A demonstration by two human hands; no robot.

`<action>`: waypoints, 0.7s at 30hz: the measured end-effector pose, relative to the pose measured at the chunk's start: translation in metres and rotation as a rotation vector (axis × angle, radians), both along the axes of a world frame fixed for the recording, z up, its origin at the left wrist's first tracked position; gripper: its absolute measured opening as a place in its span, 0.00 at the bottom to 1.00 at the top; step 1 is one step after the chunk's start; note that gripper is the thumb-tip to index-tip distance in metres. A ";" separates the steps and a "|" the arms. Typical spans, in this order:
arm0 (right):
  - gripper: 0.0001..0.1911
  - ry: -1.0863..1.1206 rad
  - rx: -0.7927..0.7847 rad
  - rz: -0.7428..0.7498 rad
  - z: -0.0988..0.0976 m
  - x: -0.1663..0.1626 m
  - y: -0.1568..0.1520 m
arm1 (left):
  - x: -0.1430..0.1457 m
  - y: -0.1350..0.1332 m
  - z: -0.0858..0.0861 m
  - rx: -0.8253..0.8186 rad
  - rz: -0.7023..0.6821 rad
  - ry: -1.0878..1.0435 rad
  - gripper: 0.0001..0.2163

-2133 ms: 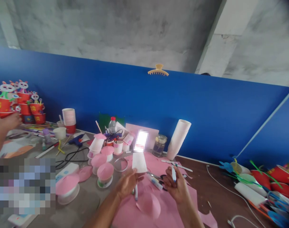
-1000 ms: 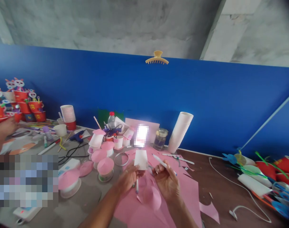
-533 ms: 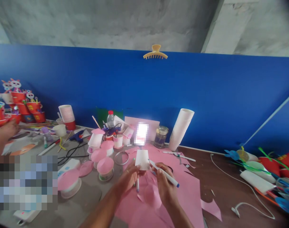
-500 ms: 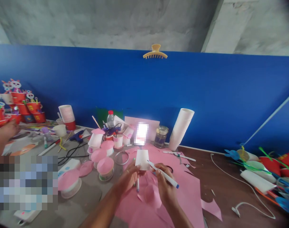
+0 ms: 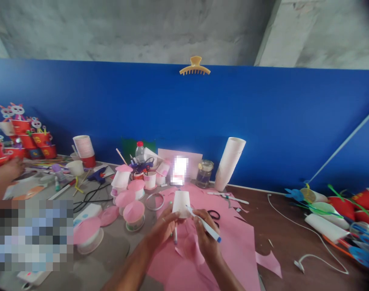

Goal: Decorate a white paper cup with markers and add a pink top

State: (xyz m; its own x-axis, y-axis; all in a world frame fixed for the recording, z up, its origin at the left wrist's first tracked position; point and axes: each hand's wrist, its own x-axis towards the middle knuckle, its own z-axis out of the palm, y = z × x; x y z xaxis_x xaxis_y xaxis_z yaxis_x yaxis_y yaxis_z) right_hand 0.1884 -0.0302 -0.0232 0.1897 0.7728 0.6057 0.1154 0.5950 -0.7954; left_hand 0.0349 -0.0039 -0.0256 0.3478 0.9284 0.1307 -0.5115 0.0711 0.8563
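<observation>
My left hand [image 5: 166,224] is closed on a white paper cup [image 5: 181,203], holding it by its lower part over the pink paper [image 5: 229,246]. A white marker with a blue end [image 5: 209,230] is gripped in my right hand [image 5: 204,234]. Its tip is at the cup's right side; whether it touches is too small to tell. Under my left hand lies another marker [image 5: 175,235]. Black-handled scissors [image 5: 214,215] rest on the paper just right of my right hand, their blades hidden.
Left stand several cups with pink cone tops [image 5: 134,212], a tape roll [image 5: 154,201] and a blue glue gun [image 5: 97,174]. A glass jar [image 5: 204,174] and a tall white cup stack [image 5: 231,163] stand behind. A white cable [image 5: 302,234] lies right. Another person's hand [image 5: 13,169] is far left.
My right hand and the marker have shifted slightly left, the tip moving further onto the cup. More of the scissors' handles now shows. The other person's hand has moved slightly.
</observation>
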 end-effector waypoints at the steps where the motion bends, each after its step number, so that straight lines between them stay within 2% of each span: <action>1: 0.10 -0.002 0.004 -0.004 0.000 0.000 0.000 | 0.000 0.000 0.001 0.001 0.001 0.006 0.21; 9: 0.09 -0.036 0.014 -0.012 -0.001 0.000 0.002 | 0.000 -0.002 0.004 0.009 0.007 0.008 0.17; 17: 0.08 -0.093 0.124 -0.054 0.004 0.000 0.002 | 0.001 -0.002 0.004 0.010 -0.005 0.019 0.18; 21: 0.07 -0.119 0.167 -0.065 0.006 -0.001 0.002 | 0.001 -0.002 0.005 0.013 -0.005 0.016 0.15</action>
State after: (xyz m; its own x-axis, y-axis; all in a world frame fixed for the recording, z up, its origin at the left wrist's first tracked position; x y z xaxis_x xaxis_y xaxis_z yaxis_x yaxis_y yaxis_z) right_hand 0.1878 -0.0283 -0.0177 0.1554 0.6481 0.7455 0.2445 0.7060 -0.6647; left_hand 0.0363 -0.0062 -0.0204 0.3547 0.9248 0.1372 -0.4971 0.0623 0.8654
